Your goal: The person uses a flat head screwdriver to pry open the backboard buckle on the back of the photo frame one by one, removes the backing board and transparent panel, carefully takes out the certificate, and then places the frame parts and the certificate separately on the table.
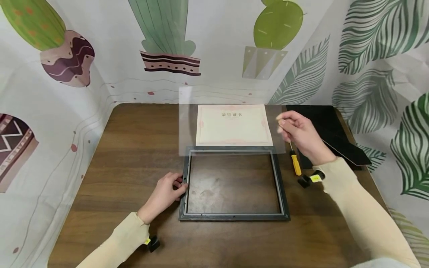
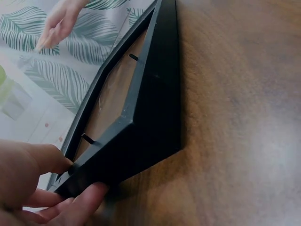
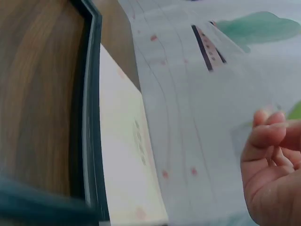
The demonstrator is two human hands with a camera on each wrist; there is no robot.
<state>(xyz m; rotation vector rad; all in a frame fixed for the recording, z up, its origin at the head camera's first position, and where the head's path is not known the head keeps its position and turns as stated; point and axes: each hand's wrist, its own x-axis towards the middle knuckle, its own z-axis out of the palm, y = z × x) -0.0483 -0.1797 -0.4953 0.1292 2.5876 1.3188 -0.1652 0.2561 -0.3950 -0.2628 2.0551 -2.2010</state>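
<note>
A dark picture frame (image 1: 234, 217) lies flat on the table, its opening showing bare wood. My left hand (image 1: 165, 190) holds the frame's left side, thumb on top and fingers against the outer edge, as the left wrist view also shows on the black frame (image 2: 157, 89). Above the far side hangs a clear sheet (image 1: 188, 124), pinched at its right edge between the thumb and fingers of my right hand (image 1: 299, 136). Through the sheet I see a cream certificate (image 1: 234, 130) beyond the frame. In the right wrist view the sheet is hardly visible beside the hand (image 3: 273, 174).
A yellow-handled screwdriver (image 1: 295, 164) lies right of the frame. Black panels (image 1: 313, 116) rest at the table's back right corner, partly behind my right hand. Printed cloth (image 1: 221, 80) hangs around the wooden table (image 1: 134, 149).
</note>
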